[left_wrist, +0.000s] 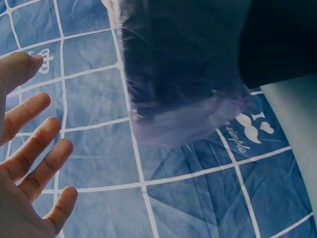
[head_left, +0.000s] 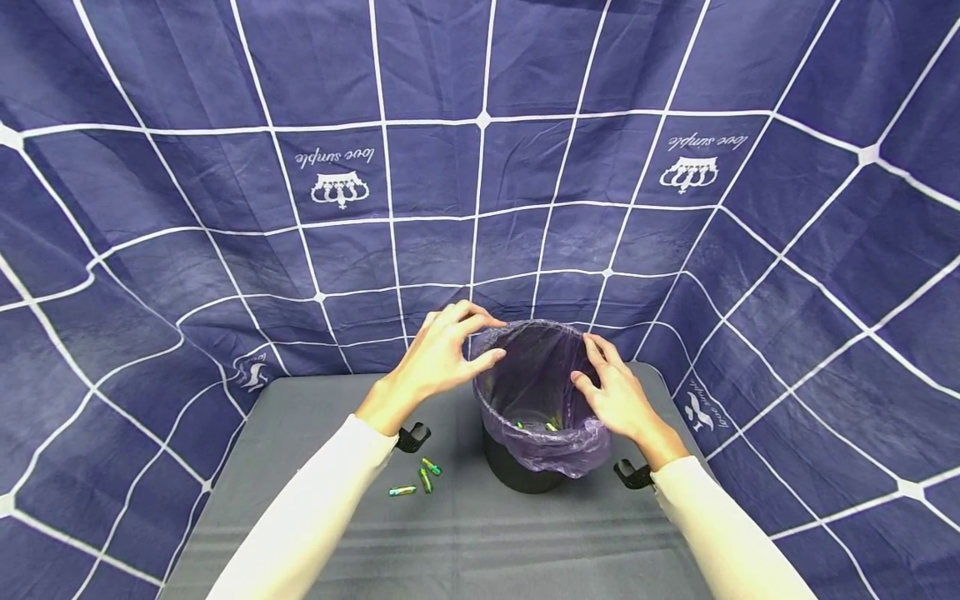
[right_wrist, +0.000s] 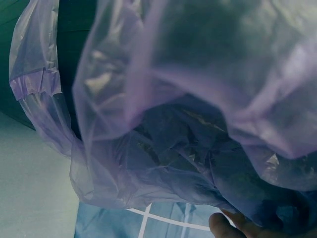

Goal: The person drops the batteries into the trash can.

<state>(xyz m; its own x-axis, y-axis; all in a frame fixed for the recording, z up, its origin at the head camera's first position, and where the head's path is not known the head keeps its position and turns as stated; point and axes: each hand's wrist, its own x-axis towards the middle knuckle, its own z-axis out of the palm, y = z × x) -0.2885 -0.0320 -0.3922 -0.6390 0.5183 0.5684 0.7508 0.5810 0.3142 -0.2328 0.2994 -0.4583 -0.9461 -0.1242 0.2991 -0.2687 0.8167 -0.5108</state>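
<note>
L hand (head_left: 446,350): fingers spread, thumb apart, nothing held. R hand (head_left: 618,398): fingers at R rim of bag (head_left: 558,454); pinch or mere contact, can't tell. The bag lines the bin (head_left: 517,477), which stands upright on table (head_left: 337,517), long axis vert., mouth up, between hands. R hand nearer, overlapping rim; L hand at opp. side, contact unclear. 3 batts (head_left: 426,481) on table, L of bin; approx. 2 inside bag.

Two hands (head_left: 448,350) (head_left: 617,396), one bin (head_left: 517,471), one bag (head_left: 558,450), five batteries (head_left: 426,481) (two inside) show.
</note>
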